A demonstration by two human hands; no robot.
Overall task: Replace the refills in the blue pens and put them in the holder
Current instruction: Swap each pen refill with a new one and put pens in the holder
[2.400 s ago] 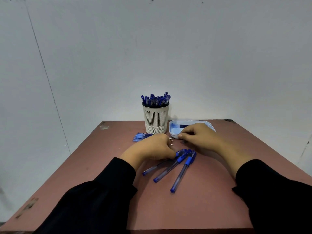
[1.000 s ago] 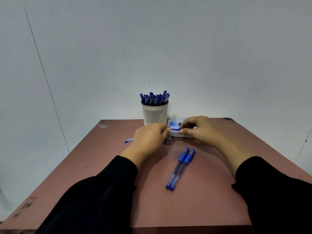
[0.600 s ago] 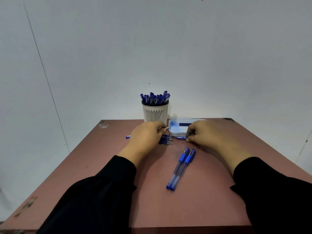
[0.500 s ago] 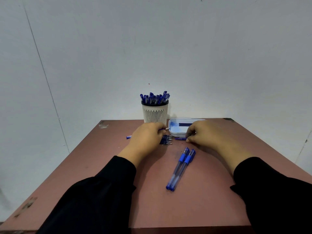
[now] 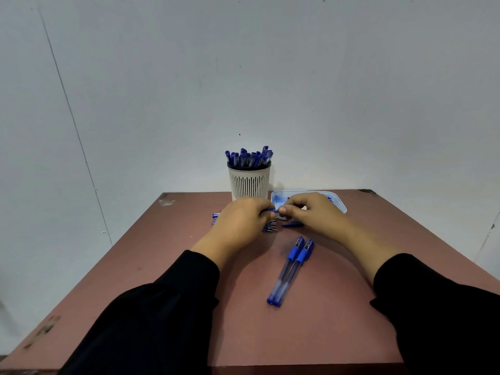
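Pens point(image 5: 290, 272), two capped, lie nearest at five o'clock, likely awaiting refills. Beyond, left hand point(image 5: 240, 223) and right hand point(image 5: 311, 212) pinch one pen point(image 5: 270, 210) between them, probably to open it. Holder point(image 5: 249, 182) stands full at twelve o'clock.

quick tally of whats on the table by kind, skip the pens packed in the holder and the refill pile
Holder: 1
Tray: 1
Capped pens lying flat: 2
Pen held between left hand and right hand: 1
Loose blue piece by the tray: 1
Total: 6
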